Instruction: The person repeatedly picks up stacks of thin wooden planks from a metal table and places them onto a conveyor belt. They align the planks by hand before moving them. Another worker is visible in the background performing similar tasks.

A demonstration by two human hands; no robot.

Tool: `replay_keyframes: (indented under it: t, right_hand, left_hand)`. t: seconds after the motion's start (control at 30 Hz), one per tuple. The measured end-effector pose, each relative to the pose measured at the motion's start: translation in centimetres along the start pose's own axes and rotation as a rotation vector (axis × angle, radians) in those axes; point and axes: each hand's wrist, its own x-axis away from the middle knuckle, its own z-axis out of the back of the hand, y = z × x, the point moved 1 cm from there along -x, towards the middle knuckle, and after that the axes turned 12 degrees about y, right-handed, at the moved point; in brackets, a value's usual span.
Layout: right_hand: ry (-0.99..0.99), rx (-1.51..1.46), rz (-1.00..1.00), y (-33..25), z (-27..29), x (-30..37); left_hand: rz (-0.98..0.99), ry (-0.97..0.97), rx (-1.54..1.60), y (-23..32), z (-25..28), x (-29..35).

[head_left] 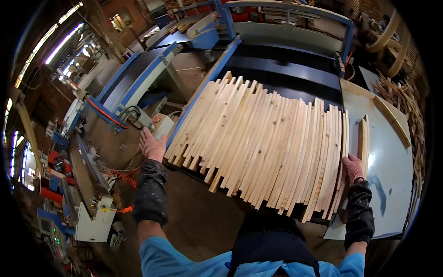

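From the head camera, both forearms come up from the lower edge in dark sleeve guards over light blue sleeves. The left hand (152, 145), in a pinkish work glove, lies flat with its fingers together and stretched forward, pressed against the left edge of a wide row of pale, slightly curved wooden slats (263, 143). The right hand (353, 167), gloved the same, rests at the right edge of the row near the slats' closer ends; its fingers seem curled on the outermost slat, though the fisheye rim makes the grip hard to read.

The slats lie side by side, touching, on the black bed of a blue-framed machine (295, 69). Their long axes run away from the person, fanning a little, with the near ends staggered and overhanging the bed's edge. A dark apron hides the nearest ends at the bottom centre.

Just right of the row, a single short wooden piece (364, 141) stands apart on a grey sheet-metal table (392, 161). More curved wood is heaped at the far right, blurred.
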Motion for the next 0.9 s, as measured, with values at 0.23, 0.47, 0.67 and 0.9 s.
replay_keyframes:
  t: [0.23, 0.47, 0.67, 0.9]
  right_hand:
    - [0.193, 0.399, 0.192, -2.2, 0.0, 1.0]
    - [0.229, 0.797, 0.291, -5.8, -1.0, 3.8]
    - [0.259, 1.033, 0.236, -6.7, 3.2, 3.9]
    - [0.343, 1.033, 0.382, -3.6, 4.7, 5.1]
  left_hand:
    - [-0.101, -0.069, 0.141, -0.3, -2.6, -2.7]
    - [-0.08, -0.068, 0.011, 0.4, -2.0, -3.2]
    - [-0.128, -0.02, -0.081, 0.6, -2.0, -2.4]
    - [-0.117, -0.118, -0.096, 0.2, -0.8, -4.3]
